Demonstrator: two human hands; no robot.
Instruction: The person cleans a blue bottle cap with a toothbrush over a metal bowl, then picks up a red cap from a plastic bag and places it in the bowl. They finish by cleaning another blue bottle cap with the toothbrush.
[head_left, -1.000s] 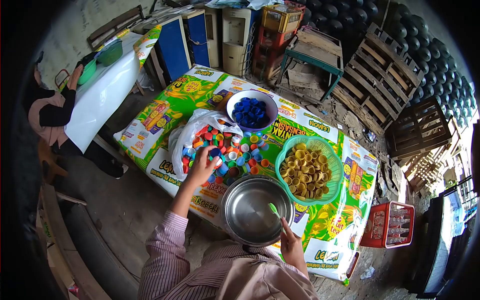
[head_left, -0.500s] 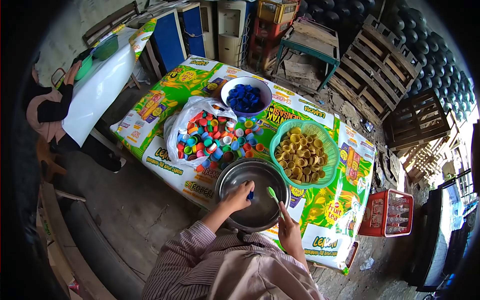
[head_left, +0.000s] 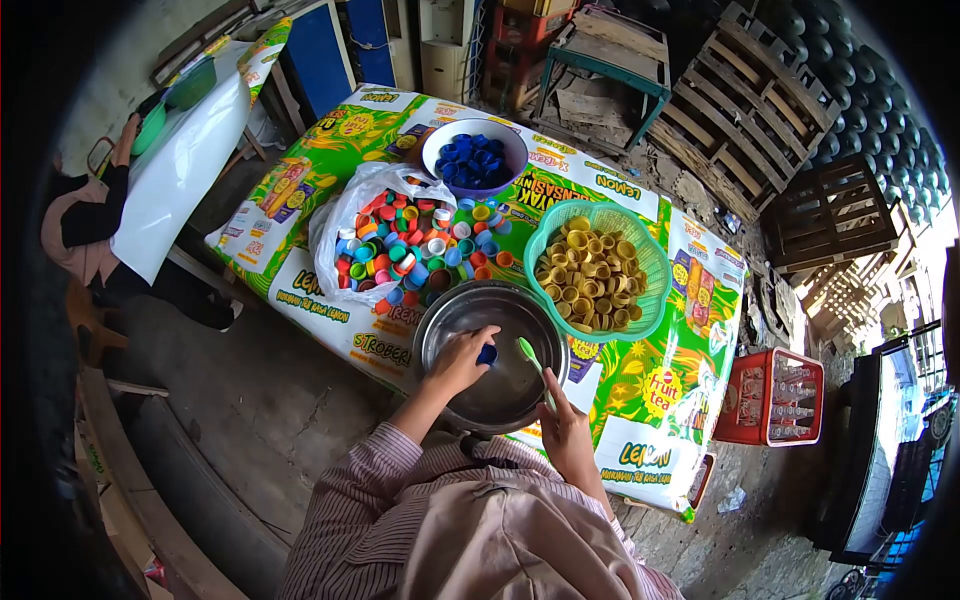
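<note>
My left hand (head_left: pixel 459 362) is inside the metal bowl (head_left: pixel 425 330), its fingers closed on a dark blue cap (head_left: pixel 487 354). Over the bowl's right side, my right hand (head_left: pixel 566 425) grips a green toothbrush (head_left: pixel 530 354) by its handle, the head pointing up and left. The two hands are apart, and the brush does not touch the cap. Beyond the bowl lies a white plastic bag (head_left: pixel 328 236) with many coloured caps (head_left: pixel 410 250). A green basket (head_left: pixel 655 290) of yellow caps (head_left: pixel 590 275) stands to the right, and a purple-white bowl (head_left: pixel 517 160) of blue caps (head_left: pixel 475 160) behind.
The table (head_left: pixel 370 345) has a printed cover. At the far left another person (head_left: pixel 90 225) has a hand at a green bowl (head_left: pixel 150 130). A red crate of bottles (head_left: pixel 745 405) stands right of the table; wooden pallets (head_left: pixel 740 105) lean behind.
The whole view has shifted, so the table and bowls sit higher in the picture. My left hand has turned slightly, still with the blue cap; my right hand still holds the toothbrush.
</note>
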